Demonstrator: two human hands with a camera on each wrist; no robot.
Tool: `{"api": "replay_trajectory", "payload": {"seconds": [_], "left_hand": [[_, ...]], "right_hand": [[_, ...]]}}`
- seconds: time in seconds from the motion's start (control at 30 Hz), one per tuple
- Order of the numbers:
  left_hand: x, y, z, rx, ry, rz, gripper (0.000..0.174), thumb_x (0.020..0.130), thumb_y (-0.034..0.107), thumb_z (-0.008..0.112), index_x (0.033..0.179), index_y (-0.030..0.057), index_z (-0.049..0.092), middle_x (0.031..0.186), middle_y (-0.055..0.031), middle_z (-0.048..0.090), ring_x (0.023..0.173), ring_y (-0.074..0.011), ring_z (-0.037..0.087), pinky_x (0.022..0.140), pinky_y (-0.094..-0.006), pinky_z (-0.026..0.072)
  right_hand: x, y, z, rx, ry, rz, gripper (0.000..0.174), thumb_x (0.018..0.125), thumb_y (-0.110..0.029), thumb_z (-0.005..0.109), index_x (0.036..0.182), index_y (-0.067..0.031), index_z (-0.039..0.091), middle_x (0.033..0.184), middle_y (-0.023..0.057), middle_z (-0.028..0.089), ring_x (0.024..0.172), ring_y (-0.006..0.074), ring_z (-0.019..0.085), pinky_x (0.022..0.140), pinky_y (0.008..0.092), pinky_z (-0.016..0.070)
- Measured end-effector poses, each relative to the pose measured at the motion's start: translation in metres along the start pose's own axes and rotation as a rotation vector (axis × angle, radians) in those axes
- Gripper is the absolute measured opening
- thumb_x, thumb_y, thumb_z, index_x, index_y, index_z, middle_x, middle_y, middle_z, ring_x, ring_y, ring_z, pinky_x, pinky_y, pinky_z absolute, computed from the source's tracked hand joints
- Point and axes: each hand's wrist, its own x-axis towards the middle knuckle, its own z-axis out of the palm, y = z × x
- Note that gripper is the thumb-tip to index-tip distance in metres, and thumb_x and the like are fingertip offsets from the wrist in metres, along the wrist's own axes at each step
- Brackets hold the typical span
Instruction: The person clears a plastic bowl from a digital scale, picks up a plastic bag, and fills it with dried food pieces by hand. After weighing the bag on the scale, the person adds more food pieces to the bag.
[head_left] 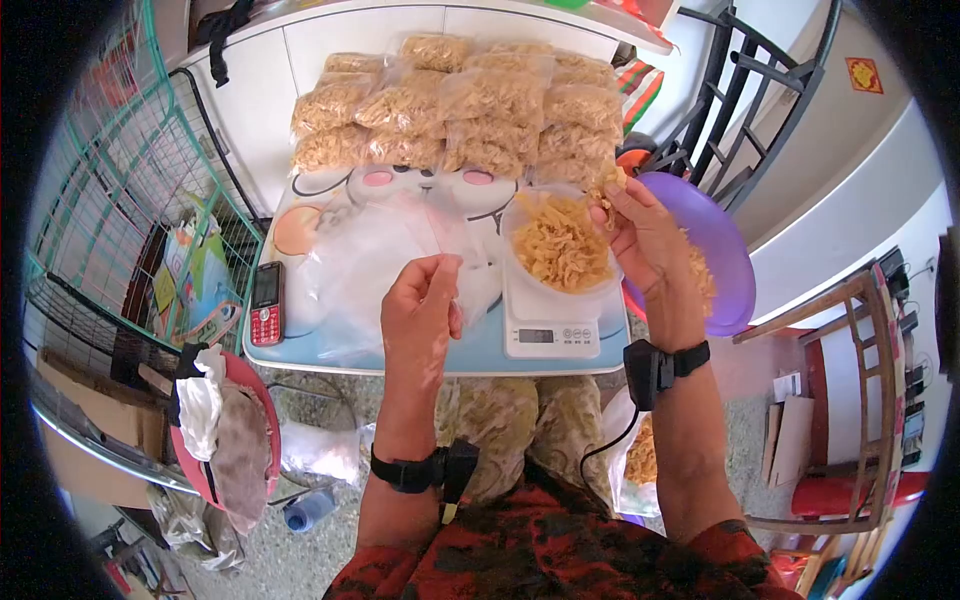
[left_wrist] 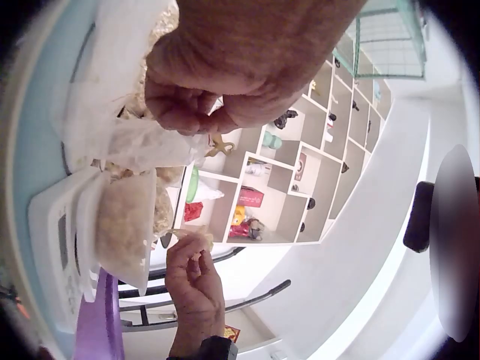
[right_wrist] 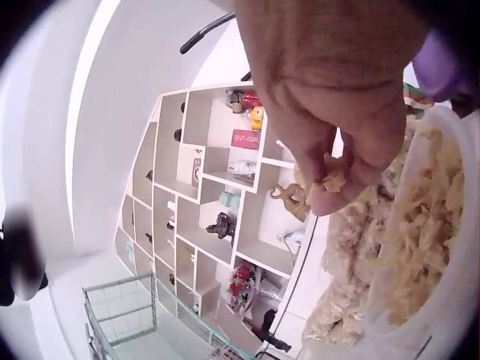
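Observation:
My right hand (head_left: 645, 235) is raised beside the right rim of a white bowl and pinches a few crinkled yellow dried pieces (right_wrist: 330, 180). More of the same dried pieces (head_left: 560, 245) fill the bowl (left_wrist: 124, 229), which stands on a white digital scale (head_left: 552, 338). My left hand (head_left: 425, 305) is over a spread of clear plastic bags (head_left: 355, 265), its fingers curled in toward the thumb. Thin plastic (left_wrist: 135, 142) shows right behind these fingers in the left wrist view; I cannot tell whether they pinch it.
Filled clear packets (head_left: 400, 105) are stacked along the table's back. A red phone (head_left: 267, 305) lies at the left edge. A purple basin (head_left: 710, 255) with more dried pieces stands at the right. A green wire cage (head_left: 130, 180) is on the left, a wooden chair (head_left: 860, 400) on the right.

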Motion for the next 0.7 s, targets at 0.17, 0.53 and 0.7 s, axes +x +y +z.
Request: {"api": "replay_trajectory", "payload": {"seconds": [0.17,0.53,0.7], "left_hand": [[-0.002,0.002,0.003,0.025,-0.020,0.020,0.025,0.093,0.024,0.062,0.101,0.0008,0.064,0.065,0.0030,0.047,0.047,-0.0054,0.042,0.042,-0.0222,0.0339],[-0.013,0.010,0.006,-0.020,-0.063,0.056,0.023,0.096,0.026,0.059,0.096,0.0025,0.062,0.066,0.0022,0.050,0.049,-0.0054,0.044,0.044,-0.0204,0.0349],[-0.013,0.011,-0.002,-0.062,-0.029,0.118,0.022,0.096,0.025,0.059,0.093,0.0036,0.061,0.066,0.0022,0.050,0.049,-0.0054,0.044,0.044,-0.0202,0.0343]], "right_hand": [[-0.008,0.000,0.007,0.174,0.063,-0.008,0.015,0.091,-0.004,0.062,0.106,-0.0030,0.060,0.095,0.0051,0.066,0.082,0.0161,0.067,0.070,0.0275,0.0590],[-0.061,0.074,0.085,-0.544,-0.266,-0.550,0.020,0.091,-0.001,0.060,0.111,0.0004,0.058,0.101,0.0074,0.059,0.086,0.0135,0.063,0.070,0.0269,0.0569],[-0.065,0.080,0.091,-0.909,-0.241,-0.744,0.020,0.084,-0.002,0.062,0.104,-0.0051,0.061,0.094,0.0121,0.061,0.083,0.0296,0.062,0.067,0.0358,0.0519]]}}
